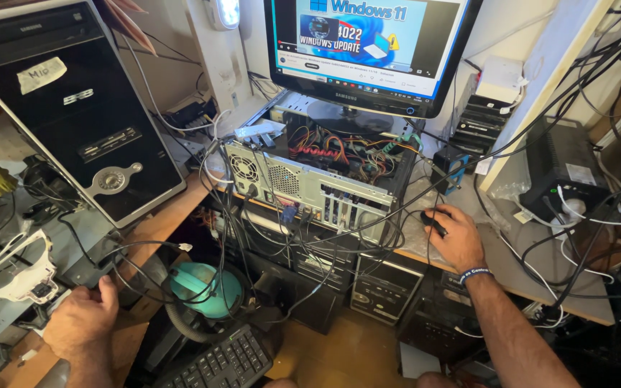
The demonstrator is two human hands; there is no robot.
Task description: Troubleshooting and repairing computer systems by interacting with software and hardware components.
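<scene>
On the cluttered wooden bench (pixel 159 223), my right hand (pixel 458 237) lay cupped over a small black mouse (pixel 433 221), fingers draped across it, palm down, just beside the open computer case (pixel 310 179) that lay on its side with its red and yellow wiring exposed. The monitor (pixel 368 50) stood on top of that case, lit with a blue page. My left hand (pixel 80 320) rested lower down at the bench's near edge, fingers loosely curled; whether it pressed on the dark cables (pixel 131 266) by its fingertips or merely lay near them, I could not tell. A black keyboard (pixel 221 363) sat tilted below, between my arms, next to a teal round object (pixel 206 287). A black tower (pixel 73 108) leaned at the left.

I judged the step to be steering the pointer on the screen. The next move would call for small, steady slides of the mouse on its cramped patch of bench, clear of the trailing cables.
</scene>
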